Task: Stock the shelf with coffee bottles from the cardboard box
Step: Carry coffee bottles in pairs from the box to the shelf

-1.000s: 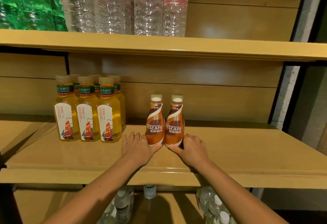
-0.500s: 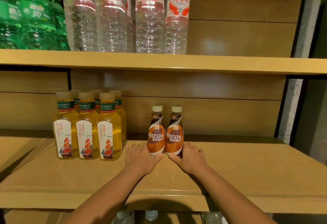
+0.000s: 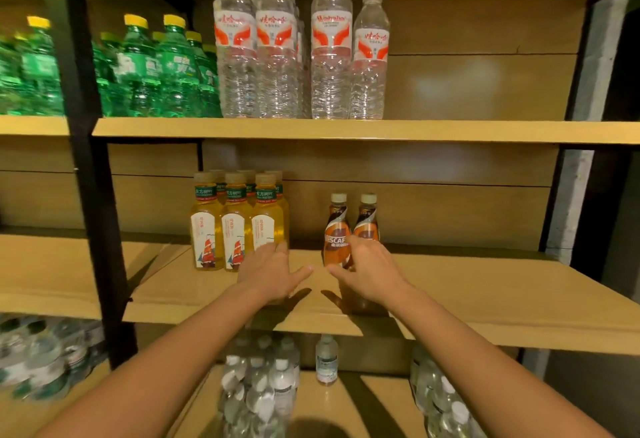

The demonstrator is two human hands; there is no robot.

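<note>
Two brown-and-orange coffee bottles with white caps stand side by side on the middle wooden shelf: the left coffee bottle and the right coffee bottle. My left hand hovers over the shelf to the left of them, fingers spread, holding nothing. My right hand is just in front of the bottles, fingers straight, covering their lower parts; it grips neither. The cardboard box is out of view.
Yellow tea bottles stand in rows left of the coffee. Clear water bottles and green soda bottles fill the upper shelf. Small water bottles sit on the lower shelf. A black upright post divides the shelving at left.
Both hands have come off the coffee bottles and drawn back toward me. The camera has pulled back and tilted, showing more of the upper and lower shelves.
</note>
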